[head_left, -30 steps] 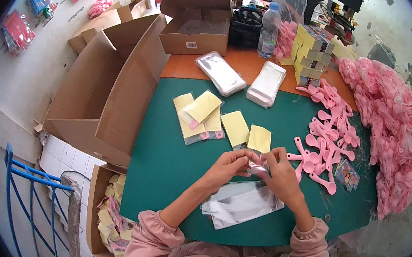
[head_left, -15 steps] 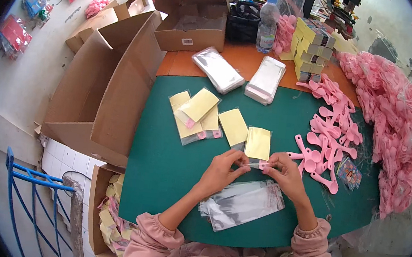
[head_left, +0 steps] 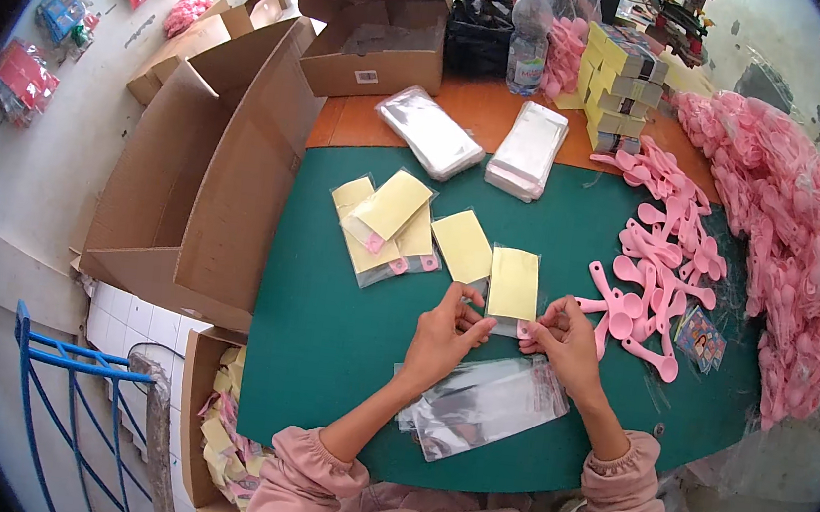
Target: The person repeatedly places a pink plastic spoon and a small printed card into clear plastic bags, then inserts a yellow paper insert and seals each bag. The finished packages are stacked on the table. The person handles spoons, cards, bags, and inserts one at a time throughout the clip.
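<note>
A: Progress looks partial. Four or so finished packets [head_left: 388, 229], each a yellow card in a clear sleeve with something pink at its lower end, lie fanned out near the middle of the green mat [head_left: 320, 347]. A fifth, the yellow packet in hand [head_left: 513, 287], lies flat just beyond the person's fingers.

B: And what is left?

A: Plenty, by the look of it. A spread of pink spoons [head_left: 658, 272] lies loose toward the mat's right edge, with a far bigger pink heap [head_left: 791, 246] past it. Empty clear bags [head_left: 479, 403] lie at the near edge between the forearms, and two more stacks of sleeves [head_left: 482, 144] rest at the far edge on the orange tabletop.

B: How do the hands sit on the packet?

A: Both meet at its near end. The left hand [head_left: 442, 334] has thumb and forefinger pinched on the lower left corner; the right hand [head_left: 566, 337] pinches the lower right, where the pink bit shows. The fingers are curled close, not spread. The rest of the packet stretches away from them, lying on the mat.
</note>
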`<state>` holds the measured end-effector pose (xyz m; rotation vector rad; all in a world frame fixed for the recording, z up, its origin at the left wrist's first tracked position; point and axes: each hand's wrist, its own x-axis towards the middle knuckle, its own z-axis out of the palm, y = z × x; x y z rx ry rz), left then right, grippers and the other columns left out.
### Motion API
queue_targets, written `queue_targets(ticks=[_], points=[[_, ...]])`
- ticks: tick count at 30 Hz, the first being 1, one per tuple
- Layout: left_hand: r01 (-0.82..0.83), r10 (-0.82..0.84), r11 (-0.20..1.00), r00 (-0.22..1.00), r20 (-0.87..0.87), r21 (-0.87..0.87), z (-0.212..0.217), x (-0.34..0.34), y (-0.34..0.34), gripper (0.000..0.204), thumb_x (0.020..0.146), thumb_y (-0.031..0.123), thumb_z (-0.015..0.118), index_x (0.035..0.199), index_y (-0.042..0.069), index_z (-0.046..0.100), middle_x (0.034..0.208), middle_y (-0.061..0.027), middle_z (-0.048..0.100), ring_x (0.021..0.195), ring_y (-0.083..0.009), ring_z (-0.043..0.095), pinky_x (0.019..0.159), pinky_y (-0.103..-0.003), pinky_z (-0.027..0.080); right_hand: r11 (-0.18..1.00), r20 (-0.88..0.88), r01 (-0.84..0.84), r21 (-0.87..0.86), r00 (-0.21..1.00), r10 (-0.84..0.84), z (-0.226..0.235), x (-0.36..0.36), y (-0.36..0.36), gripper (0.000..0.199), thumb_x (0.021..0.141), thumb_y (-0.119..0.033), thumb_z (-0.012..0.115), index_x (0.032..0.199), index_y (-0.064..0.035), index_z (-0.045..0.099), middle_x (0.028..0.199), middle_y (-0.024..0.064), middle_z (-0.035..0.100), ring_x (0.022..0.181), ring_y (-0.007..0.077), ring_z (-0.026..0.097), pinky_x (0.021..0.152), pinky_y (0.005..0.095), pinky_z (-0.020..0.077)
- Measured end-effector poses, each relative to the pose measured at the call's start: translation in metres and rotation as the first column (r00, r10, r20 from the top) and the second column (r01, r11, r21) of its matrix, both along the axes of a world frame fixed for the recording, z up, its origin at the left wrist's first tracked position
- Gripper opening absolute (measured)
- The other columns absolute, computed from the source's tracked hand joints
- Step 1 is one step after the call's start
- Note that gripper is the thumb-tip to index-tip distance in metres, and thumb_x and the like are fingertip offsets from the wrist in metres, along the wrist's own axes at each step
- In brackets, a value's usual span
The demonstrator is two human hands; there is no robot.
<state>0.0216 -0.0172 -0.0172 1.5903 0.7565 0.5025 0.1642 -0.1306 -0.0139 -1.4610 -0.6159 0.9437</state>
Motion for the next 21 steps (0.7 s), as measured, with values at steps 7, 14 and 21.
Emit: queue_targets(ticks=[7, 14, 21], points=[[0.08, -0.076, 0.995, 0.995, -0.067, 0.061, 0.001, 0.0, 0.0, 0.021, 0.083, 0.011, 0.057, 0.103, 0.006, 0.055, 0.067, -0.0028, 0.057, 0.059, -0.0075, 0.055, 0.053, -0.021, 0.046, 1.0, 0.03, -0.008, -0.03, 1.0, 0.009, 0.002, -0.002, 0.0, 0.023, 0.081, 0.001, 0.056, 0.1, 0.0035, 0.044, 0.078, 0.0111, 0.055, 0.068, 0.0158, 0.061, 0.057, 0.0243, 0.053], [0.043, -0.007, 0.88, 0.997, -0.078, 0.472, 0.0, -0.003, 0.017, 0.026, 0.08, 0.008, 0.056, 0.106, 0.009, 0.06, 0.074, -0.0107, 0.054, 0.064, -0.016, 0.054, 0.058, -0.028, 0.045, 0.99, 0.516, 0.034, -0.136, 0.856, 0.042, 0.025, 0.003, 0.0, 0.027, 0.079, 0.0, 0.055, 0.106, 0.0005, 0.053, 0.084, 0.0096, 0.057, 0.067, 0.0155, 0.057, 0.059, 0.0275, 0.0491], [0.099, 0.282, 0.377, 0.935, -0.216, 0.921, 0.02, 0.003, 0.051, 0.025, 0.078, 0.032, 0.06, 0.095, 0.014, 0.063, 0.117, -0.0186, 0.044, 0.111, -0.0353, 0.042, 0.087, -0.056, 0.033, 0.987, 0.961, 0.141, -0.083, 0.275, 0.042, 0.011, 0.04, -0.012, 0.023, 0.073, 0.001, 0.053, 0.094, -0.0029, 0.061, 0.092, 0.0085, 0.057, 0.088, 0.0272, 0.049, 0.075, 0.036, 0.0419]])
